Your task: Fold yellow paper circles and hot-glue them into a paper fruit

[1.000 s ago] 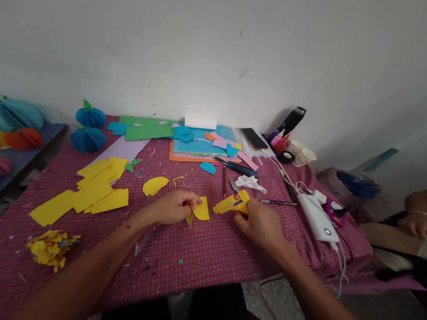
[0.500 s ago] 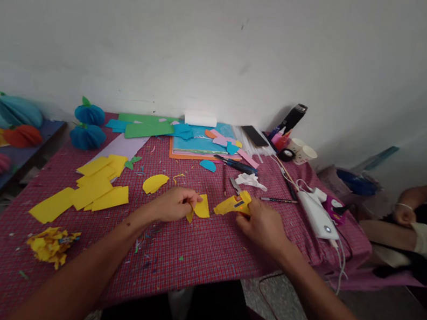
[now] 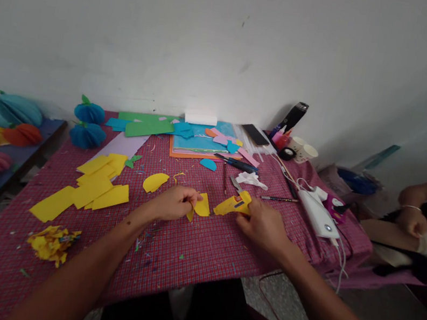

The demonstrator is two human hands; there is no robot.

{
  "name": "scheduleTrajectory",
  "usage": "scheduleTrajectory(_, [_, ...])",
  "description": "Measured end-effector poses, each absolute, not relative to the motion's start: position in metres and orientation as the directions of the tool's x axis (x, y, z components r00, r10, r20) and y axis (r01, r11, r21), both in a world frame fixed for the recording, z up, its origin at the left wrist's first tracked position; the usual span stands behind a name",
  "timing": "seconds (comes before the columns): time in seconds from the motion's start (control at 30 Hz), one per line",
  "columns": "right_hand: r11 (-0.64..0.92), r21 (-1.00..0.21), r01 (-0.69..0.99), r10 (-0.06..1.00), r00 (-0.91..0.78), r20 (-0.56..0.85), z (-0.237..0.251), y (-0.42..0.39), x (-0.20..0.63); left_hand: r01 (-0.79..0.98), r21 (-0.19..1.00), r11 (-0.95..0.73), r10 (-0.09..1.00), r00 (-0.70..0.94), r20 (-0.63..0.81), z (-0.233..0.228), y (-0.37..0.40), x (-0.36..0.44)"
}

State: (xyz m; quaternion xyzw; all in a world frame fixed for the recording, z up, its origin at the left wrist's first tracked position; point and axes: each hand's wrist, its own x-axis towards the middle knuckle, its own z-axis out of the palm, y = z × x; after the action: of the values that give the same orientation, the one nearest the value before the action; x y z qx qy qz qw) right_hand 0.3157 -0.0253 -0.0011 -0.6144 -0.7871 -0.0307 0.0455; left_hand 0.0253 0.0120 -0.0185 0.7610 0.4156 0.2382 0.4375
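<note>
My left hand (image 3: pixel 173 203) pinches a folded yellow paper piece (image 3: pixel 201 205) just above the red checked tablecloth (image 3: pixel 190 249). My right hand (image 3: pixel 264 224) grips a yellow glue gun (image 3: pixel 234 204), whose nozzle points left toward the paper piece, a short gap away. Another yellow half-round cutout (image 3: pixel 154 182) lies just behind my left hand.
Yellow paper offcuts (image 3: pixel 90 186) and a crumpled yellow wad (image 3: pixel 52 245) lie at left. Blue paper balls (image 3: pixel 88 125), coloured sheets (image 3: pixel 200 144), scissors (image 3: pixel 237 165), cups (image 3: pixel 302 152), a bottle (image 3: pixel 294 116) and a white power bank (image 3: pixel 319 215) stand behind. Another person's hand (image 3: pixel 412 219) is at far right.
Both hands stay nearly still on the paper piece and glue gun. The other person's hand at right shifts about.
</note>
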Motion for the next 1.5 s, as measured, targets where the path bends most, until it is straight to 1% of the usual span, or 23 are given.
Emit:
scheduleTrajectory(0.3, [0.253,-0.032,0.967,0.960,-0.248,0.129,-0.002,-0.023,0.316,0.422,0.868,-0.262,0.849,0.529,-0.001,-0.017,0.011,0.026])
scheduleTrajectory(0.53, [0.243,0.006,0.970,0.958,-0.241,0.154,0.002,-0.019,0.310,0.433,0.865,-0.254,0.851,0.525,-0.013,-0.018,0.012,0.026])
scheduleTrajectory(0.97, [0.231,0.030,0.972,0.958,-0.233,0.166,0.003,-0.011,0.307,0.439,0.864,-0.245,0.851,0.524,-0.025,-0.015,0.010,0.026])
scheduleTrajectory(1.1, [0.210,0.040,0.977,0.965,-0.214,0.149,0.004,-0.010,0.304,0.450,0.860,-0.240,0.853,0.521,-0.034,-0.015,0.010,0.026])
scheduleTrajectory(1.2, [0.228,0.034,0.973,0.964,-0.230,0.133,0.005,-0.010,0.304,0.439,0.863,-0.248,0.852,0.524,-0.021,-0.017,0.011,0.026])
scheduleTrajectory(1.5, [0.226,0.037,0.973,0.956,-0.229,0.182,0.005,-0.004,0.303,0.425,0.872,-0.243,0.855,0.518,-0.014,-0.019,0.011,0.026])
